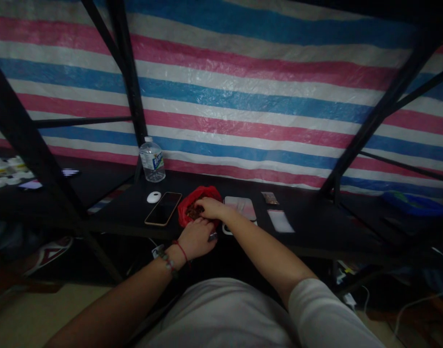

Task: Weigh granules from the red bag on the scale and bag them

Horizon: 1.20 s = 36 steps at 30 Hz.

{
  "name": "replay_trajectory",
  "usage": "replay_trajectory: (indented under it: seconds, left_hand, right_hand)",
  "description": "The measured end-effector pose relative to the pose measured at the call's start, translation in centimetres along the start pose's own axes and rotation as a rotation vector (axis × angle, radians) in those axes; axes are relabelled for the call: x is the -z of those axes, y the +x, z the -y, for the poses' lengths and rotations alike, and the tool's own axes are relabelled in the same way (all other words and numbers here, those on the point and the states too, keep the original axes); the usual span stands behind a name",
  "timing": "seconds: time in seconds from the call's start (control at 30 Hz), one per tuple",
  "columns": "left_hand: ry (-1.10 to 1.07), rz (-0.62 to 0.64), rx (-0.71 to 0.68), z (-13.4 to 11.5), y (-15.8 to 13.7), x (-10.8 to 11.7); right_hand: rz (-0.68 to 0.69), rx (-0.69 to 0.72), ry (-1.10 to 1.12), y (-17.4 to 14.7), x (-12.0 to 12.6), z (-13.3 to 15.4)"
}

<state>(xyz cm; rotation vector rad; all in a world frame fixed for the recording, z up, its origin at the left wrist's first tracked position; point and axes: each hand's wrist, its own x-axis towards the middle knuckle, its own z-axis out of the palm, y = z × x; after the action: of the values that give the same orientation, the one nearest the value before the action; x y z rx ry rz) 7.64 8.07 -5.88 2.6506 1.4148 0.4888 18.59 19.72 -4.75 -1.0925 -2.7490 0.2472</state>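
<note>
Right hand [210,208] reaches farther, fingers [201,201] curled downward; left hand [194,238] lies palm-down nearer.

A crumpled red plastic bag [210,192] lies open on the dark surface [316,227]. Small brown pieces [191,211] sit inside the bag, partly hidden.

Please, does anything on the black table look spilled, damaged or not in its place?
Nothing stands out. The bottle is upright, the phone lies flat, and the brown pieces sit in the red bag. No spill shows, though the picture is dim.
</note>
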Motion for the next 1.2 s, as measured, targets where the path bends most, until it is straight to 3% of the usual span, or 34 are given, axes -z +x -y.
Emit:
replay_trajectory:
  seconds: [0.33, 0.9, 1.2]
  left_hand:
    - [0.066, -0.007, -0.026, 0.5, 0.0, -0.6]
    - [-0.092, -0.066, 0.020, 1.2, 1.2, -0.8]
    - [-0.077, -0.097, -0.004, 1.4, 1.4, -1.3]
  right_hand:
    - [-0.093, 0.010, 0.036, 0.3, -1.6, -0.8]
    - [-0.236, -0.106, 0.274, -0.6, -0.9, -2.0]
    - [-0.182, -0.085, 0.168, -1.4, -1.0, -1.6]
